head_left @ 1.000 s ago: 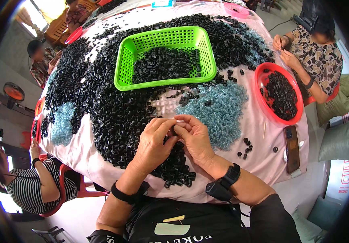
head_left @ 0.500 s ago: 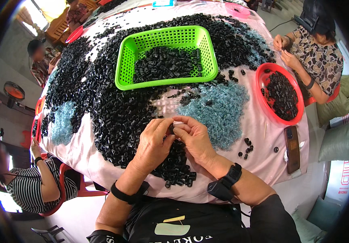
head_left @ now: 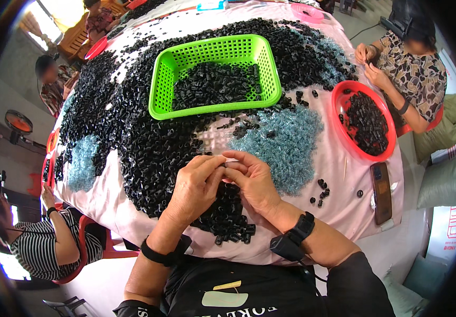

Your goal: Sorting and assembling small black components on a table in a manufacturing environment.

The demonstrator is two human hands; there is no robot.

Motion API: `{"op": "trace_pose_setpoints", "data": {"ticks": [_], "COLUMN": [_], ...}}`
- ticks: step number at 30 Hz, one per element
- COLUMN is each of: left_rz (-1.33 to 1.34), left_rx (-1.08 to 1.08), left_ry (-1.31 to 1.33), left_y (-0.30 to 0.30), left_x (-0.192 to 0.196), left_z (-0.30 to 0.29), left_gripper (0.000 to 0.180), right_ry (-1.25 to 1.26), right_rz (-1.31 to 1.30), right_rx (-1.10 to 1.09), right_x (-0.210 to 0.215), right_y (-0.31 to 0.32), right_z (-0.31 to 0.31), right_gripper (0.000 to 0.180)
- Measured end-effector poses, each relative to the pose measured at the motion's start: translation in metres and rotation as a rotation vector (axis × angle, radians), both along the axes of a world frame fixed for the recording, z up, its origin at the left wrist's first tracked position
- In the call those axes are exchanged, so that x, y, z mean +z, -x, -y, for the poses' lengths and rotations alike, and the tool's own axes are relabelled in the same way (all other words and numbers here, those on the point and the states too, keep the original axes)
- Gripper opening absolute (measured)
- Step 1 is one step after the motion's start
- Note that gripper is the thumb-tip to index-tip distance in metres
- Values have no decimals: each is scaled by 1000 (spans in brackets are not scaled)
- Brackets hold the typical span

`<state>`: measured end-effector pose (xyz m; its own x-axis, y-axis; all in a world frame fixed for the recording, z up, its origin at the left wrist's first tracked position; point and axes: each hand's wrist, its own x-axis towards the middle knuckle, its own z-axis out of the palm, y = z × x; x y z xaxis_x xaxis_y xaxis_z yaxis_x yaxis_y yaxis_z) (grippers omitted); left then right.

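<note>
Fingertips of my left hand (head_left: 197,182) and my right hand (head_left: 251,177) meet over the near part of the table. Both hands pinch a small black plastic part (head_left: 224,165), mostly covered by the fingers. Beneath and left of them spreads a large heap of small black plastic parts (head_left: 154,158). Just beyond my right hand lies a pile of small pale-blue springs (head_left: 283,145). A green perforated basket (head_left: 214,111), partly filled with black parts, rests on the heap farther off.
On the right stand a red basin (head_left: 338,113) of black parts and a phone (head_left: 381,193) near the pink tablecloth's edge. A thin stick (head_left: 344,169) and a few loose black pieces (head_left: 320,193) lie nearer. Other people sit around the table; one person (head_left: 415,79) works at the right.
My thumbs have closed in, and the black part between my fingers shows less than before. The view has shifted very slightly; the table's contents look the same.
</note>
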<state>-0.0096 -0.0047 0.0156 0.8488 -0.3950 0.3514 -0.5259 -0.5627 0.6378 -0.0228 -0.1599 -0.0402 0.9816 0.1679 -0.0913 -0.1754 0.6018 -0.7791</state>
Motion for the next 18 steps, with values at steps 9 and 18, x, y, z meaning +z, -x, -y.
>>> {"op": "trace_pose_setpoints", "data": {"ticks": [9,18], "left_rz": [-45,-59], "left_rx": [147,226], "left_ry": [91,150], "left_y": [2,3], "left_x": [-10,-15], "left_z": [11,15], "left_gripper": [12,13], "right_ry": [19,28], "right_rz": [-5,-20], "right_rx": [-8,-25], "right_x": [-1,3], "right_y": [2,1], "right_z": [-1,-2], "right_gripper": [35,34]}}
